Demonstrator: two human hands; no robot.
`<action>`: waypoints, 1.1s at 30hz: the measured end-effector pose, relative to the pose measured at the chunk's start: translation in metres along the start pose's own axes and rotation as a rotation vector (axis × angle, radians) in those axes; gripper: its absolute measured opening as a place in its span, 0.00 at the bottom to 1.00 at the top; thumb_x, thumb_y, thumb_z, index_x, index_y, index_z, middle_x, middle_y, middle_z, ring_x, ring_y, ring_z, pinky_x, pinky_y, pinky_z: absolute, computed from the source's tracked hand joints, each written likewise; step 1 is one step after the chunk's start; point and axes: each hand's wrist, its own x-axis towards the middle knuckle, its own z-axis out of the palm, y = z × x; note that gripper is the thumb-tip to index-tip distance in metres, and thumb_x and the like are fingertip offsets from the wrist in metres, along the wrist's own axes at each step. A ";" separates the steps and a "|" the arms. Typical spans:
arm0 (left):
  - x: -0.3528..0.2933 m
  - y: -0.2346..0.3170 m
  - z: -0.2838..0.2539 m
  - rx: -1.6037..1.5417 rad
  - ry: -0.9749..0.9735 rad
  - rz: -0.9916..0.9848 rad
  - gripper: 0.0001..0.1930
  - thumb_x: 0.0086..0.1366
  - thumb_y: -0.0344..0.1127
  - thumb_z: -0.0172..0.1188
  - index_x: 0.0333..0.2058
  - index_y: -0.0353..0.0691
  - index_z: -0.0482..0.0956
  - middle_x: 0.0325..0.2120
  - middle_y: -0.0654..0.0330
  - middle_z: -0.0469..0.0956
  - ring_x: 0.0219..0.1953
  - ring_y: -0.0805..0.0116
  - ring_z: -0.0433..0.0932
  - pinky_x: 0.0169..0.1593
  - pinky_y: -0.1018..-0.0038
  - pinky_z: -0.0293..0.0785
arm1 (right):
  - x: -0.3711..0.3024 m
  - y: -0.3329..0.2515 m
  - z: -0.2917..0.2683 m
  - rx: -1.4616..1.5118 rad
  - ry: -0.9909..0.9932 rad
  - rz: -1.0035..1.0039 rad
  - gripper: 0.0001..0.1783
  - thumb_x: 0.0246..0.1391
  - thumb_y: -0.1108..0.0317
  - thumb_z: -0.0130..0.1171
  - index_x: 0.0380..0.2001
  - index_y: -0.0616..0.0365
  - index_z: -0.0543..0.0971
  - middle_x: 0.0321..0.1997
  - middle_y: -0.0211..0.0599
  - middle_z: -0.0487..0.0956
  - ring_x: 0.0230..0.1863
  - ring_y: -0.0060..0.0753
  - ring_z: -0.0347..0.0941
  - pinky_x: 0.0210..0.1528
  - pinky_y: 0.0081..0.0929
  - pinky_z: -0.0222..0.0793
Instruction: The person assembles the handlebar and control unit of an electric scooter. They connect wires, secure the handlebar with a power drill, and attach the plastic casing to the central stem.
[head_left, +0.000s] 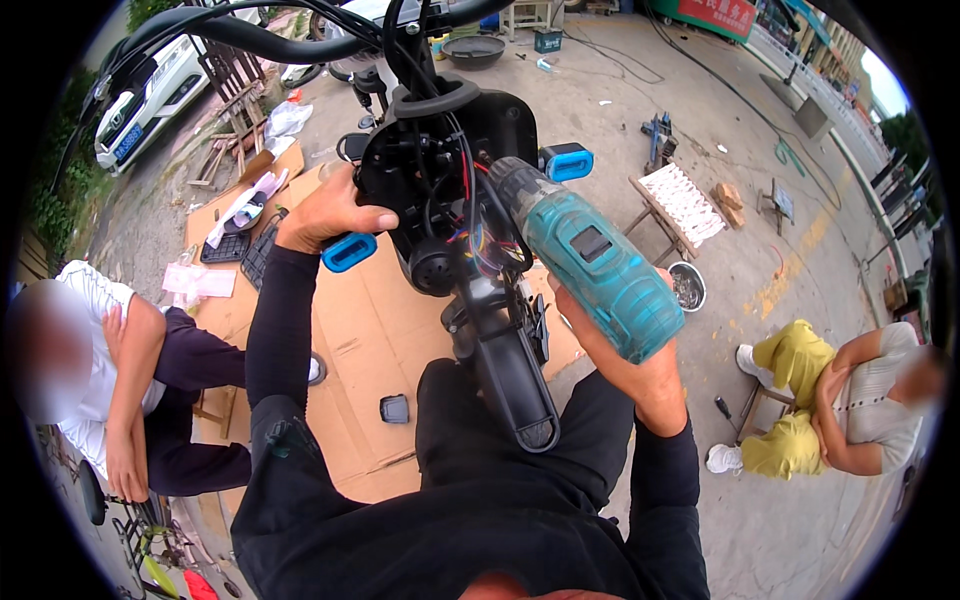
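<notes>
My right hand [640,380] grips a teal cordless drill [600,255]. The drill's chuck end points into the opened black front housing [400,170] of an electric scooter, beside red and black wires [465,165]; the bit's tip is hard to make out. At the housing's left edge, my left hand [335,215] holds on with the thumb across the front; its fingers are mostly hidden behind. Just below that hand is a blue-rimmed part [349,252], and a similar blue-rimmed part [566,162] sits on the other side. Loose coloured wires [485,250] hang in the opening.
Black handlebars [290,48] with cables cross above. Flattened cardboard [350,350] covers the ground, with a small dark part [394,408] on it. A metal bowl [687,287] and a low stool [682,208] stand right. Seated people [110,390] [850,400] flank me.
</notes>
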 end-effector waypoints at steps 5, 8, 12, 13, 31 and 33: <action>-0.001 0.004 0.000 -0.001 0.003 -0.021 0.50 0.45 0.44 0.79 0.66 0.34 0.66 0.54 0.59 0.76 0.53 0.69 0.74 0.59 0.72 0.71 | 0.003 0.002 0.000 0.061 0.006 0.014 0.10 0.48 0.76 0.72 0.36 0.60 0.85 0.33 0.38 0.86 0.29 0.41 0.81 0.34 0.34 0.72; 0.003 -0.009 0.001 -0.121 -0.011 0.087 0.50 0.45 0.44 0.79 0.66 0.34 0.66 0.54 0.59 0.76 0.54 0.69 0.74 0.60 0.71 0.71 | 0.006 -0.001 -0.001 0.108 -0.027 0.047 0.10 0.46 0.77 0.71 0.35 0.61 0.84 0.31 0.41 0.84 0.26 0.42 0.80 0.30 0.33 0.72; 0.002 -0.009 0.000 -0.112 -0.022 0.060 0.51 0.45 0.45 0.79 0.66 0.34 0.65 0.55 0.58 0.76 0.55 0.68 0.74 0.61 0.71 0.70 | 0.007 -0.003 -0.003 0.034 -0.021 0.029 0.12 0.44 0.77 0.71 0.35 0.63 0.83 0.29 0.43 0.83 0.26 0.46 0.80 0.30 0.33 0.73; 0.003 -0.009 0.000 -0.102 -0.028 0.058 0.51 0.45 0.46 0.79 0.66 0.34 0.65 0.55 0.58 0.76 0.55 0.68 0.74 0.61 0.71 0.70 | 0.007 -0.003 -0.004 0.036 -0.033 0.049 0.12 0.44 0.77 0.71 0.35 0.63 0.83 0.29 0.43 0.83 0.26 0.47 0.80 0.31 0.32 0.73; 0.003 -0.004 0.004 -0.079 0.005 0.054 0.52 0.43 0.51 0.78 0.64 0.32 0.68 0.54 0.56 0.77 0.54 0.66 0.75 0.60 0.71 0.69 | 0.033 -0.011 -0.026 -0.247 -0.120 0.004 0.15 0.40 0.60 0.69 0.27 0.55 0.76 0.21 0.44 0.78 0.24 0.55 0.77 0.24 0.44 0.68; 0.004 -0.004 0.005 -0.065 -0.012 0.055 0.51 0.43 0.51 0.78 0.64 0.32 0.68 0.54 0.56 0.77 0.54 0.66 0.74 0.60 0.71 0.69 | 0.037 -0.013 -0.031 -0.321 -0.136 -0.029 0.14 0.41 0.60 0.68 0.27 0.55 0.76 0.21 0.43 0.78 0.24 0.53 0.78 0.25 0.44 0.69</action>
